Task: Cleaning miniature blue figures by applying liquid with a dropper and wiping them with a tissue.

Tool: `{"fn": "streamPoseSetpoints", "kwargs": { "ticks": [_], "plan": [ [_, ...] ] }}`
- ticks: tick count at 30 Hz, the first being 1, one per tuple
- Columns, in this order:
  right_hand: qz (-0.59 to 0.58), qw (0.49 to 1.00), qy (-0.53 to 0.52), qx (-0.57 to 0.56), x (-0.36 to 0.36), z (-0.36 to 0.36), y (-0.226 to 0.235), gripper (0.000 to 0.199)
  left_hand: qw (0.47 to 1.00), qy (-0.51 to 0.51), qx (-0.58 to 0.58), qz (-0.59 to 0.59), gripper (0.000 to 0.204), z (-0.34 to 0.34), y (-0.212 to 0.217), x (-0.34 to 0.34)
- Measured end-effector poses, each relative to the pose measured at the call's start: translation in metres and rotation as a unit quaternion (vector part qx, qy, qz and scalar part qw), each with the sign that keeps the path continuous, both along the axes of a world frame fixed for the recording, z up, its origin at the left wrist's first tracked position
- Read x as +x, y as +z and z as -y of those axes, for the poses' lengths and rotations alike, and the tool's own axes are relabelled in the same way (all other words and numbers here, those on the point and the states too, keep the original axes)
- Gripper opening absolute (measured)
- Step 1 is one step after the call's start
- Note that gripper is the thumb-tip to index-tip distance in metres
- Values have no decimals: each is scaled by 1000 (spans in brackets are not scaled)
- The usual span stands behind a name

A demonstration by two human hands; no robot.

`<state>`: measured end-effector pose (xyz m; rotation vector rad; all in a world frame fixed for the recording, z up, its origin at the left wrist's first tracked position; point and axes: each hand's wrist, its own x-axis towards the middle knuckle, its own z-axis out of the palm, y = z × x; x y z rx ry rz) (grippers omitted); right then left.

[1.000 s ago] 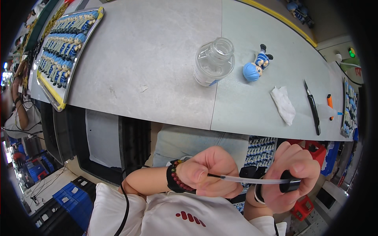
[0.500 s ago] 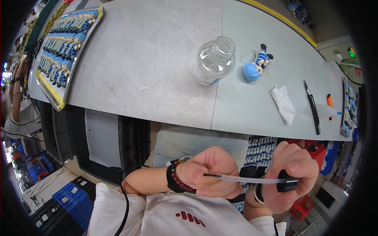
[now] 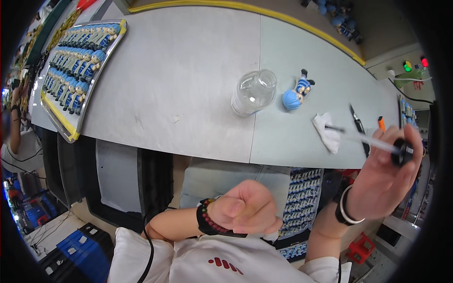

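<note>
My right hand (image 3: 384, 181), slightly blurred, is raised over the table's right front edge. Its fingers grip the black cap of a brush cap (image 3: 400, 152), whose pale stem and dark tip point left over a crumpled white tissue (image 3: 330, 139). Lower down, in front of my body, my left hand (image 3: 250, 207) is curled into a fist; anything inside is hidden. On the table stands an uncapped clear glass bottle (image 3: 245, 96). To its right lies a blue-haired figurine (image 3: 293, 99) in a striped blue outfit, its head toward me.
A black-handled craft knife (image 3: 357, 123) and an orange tool (image 3: 381, 123) lie at the right. A yellow-edged tray (image 3: 71, 128) of similar figurines stands far left. Below the table's front edge are a dark bin (image 3: 120, 212) and rows of figurines (image 3: 302, 193).
My right hand has moved up and right with the brush cap, taking its tip away from my left fist over to the tissue. My left hand stays curled in nearly the same place.
</note>
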<state>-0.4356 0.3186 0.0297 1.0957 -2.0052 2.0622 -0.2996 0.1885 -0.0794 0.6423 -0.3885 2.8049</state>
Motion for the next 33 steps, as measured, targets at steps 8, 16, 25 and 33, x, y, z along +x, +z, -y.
{"fn": "streamPoseSetpoints", "kwargs": {
  "ticks": [8,16,25,33],
  "plan": [
    [-230,956,-59,170,-33,48,38,37,1000,13,-12,-14,31,8,-3,7],
    [-141,980,80,118,-18,79,35,25,999,23,-13,-24,30,10,-4,9],
    [-238,933,31,267,-18,76,44,36,998,45,-47,-13,28,16,2,13],
    [-127,884,-145,425,-15,-8,-24,31,952,157,-259,45,21,25,6,13]
  ]
}}
